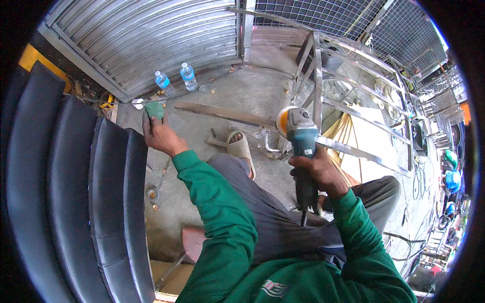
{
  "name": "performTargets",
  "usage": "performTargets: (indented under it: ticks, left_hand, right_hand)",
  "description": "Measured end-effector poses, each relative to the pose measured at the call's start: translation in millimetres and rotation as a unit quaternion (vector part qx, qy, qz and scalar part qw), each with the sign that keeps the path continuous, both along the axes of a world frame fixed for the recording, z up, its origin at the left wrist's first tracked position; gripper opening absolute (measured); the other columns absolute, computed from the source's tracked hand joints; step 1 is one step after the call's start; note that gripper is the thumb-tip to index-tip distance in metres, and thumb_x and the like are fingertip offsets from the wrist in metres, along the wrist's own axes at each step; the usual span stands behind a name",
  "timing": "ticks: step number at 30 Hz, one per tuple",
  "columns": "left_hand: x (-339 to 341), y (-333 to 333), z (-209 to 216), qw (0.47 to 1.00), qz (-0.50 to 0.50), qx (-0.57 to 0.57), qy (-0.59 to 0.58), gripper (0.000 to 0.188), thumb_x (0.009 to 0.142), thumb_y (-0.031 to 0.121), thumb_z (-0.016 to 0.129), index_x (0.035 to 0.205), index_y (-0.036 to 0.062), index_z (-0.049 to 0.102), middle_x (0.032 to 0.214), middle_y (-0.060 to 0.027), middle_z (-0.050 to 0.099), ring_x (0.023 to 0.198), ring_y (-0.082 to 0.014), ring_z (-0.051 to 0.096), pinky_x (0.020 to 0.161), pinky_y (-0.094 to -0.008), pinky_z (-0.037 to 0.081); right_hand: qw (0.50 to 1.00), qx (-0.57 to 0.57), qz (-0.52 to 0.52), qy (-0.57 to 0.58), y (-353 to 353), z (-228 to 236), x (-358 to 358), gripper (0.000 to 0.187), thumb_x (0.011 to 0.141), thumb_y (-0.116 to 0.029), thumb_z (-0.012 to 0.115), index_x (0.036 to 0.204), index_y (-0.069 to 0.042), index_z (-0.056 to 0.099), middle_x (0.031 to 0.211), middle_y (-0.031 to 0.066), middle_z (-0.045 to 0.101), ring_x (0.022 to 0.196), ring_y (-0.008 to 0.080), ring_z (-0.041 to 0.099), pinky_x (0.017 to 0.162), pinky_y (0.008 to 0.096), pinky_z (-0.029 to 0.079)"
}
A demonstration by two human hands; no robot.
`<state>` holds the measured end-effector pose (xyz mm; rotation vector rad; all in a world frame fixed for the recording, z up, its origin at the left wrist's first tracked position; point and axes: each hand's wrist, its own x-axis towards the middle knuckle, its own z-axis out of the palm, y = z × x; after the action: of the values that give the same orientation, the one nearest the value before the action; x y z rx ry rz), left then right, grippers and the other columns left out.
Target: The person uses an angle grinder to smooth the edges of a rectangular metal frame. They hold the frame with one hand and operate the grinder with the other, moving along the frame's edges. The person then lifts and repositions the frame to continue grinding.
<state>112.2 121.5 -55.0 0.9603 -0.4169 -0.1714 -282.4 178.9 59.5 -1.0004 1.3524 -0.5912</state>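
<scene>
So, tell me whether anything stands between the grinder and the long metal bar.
Nothing visible does: the grinder, gripped in the right hand, has its disc overlapping the long metal bar in this view. Whether they touch, I can't tell.

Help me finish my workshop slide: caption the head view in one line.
Right hand gripping an angle grinder, left hand at a rounded green piece, two clear bottles standing beyond.

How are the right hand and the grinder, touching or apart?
Touching. The head view shows the right hand wrapped around the grinder, with no gap between them.
</scene>
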Motion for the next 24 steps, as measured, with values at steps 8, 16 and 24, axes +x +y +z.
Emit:
performTargets:
  ticks: [8,16,24]
  left_hand:
    - [-12.1,-3.9,11.0,0.999,0.027,0.045,-0.008,0.037,0.093,-0.005,0.064,0.129,-0.0107,0.064,0.126,-0.0179,0.068,0.103,-0.0269,0.069,0.089,-0.0374,0.063]
    - [31.5,23.6,-10.6,0.916,0.102,0.343,-0.183,0.038,0.097,0.003,0.064,0.131,-0.0121,0.06,0.134,-0.025,0.062,0.111,-0.0314,0.068,0.091,-0.046,0.064]
    - [13.1,45.9,67.9,0.993,0.035,-0.007,-0.114,0.036,0.101,-0.001,0.054,0.135,-0.0141,0.055,0.135,-0.0262,0.06,0.115,-0.0353,0.067,0.089,-0.0454,0.066]
  right_hand:
    - [0.998,-0.044,0.027,-0.029,-11.9,-17.3,26.0,0.055,0.079,-0.013,0.084,0.123,0.003,0.055,0.101,0.0108,0.066,0.076,0.0203,0.068,0.068,0.0366,0.059]
    - [0.986,-0.065,0.149,-0.029,-38.7,-34.1,124.4,0.063,0.073,-0.021,0.085,0.124,0.004,0.059,0.105,0.0151,0.068,0.088,0.0239,0.067,0.079,0.0378,0.055]
    - [0.973,-0.07,0.206,-0.075,-42.3,-45.0,171.9,0.07,0.071,-0.025,0.087,0.126,0.008,0.06,0.108,0.015,0.069,0.096,0.0249,0.066,0.086,0.0361,0.053]
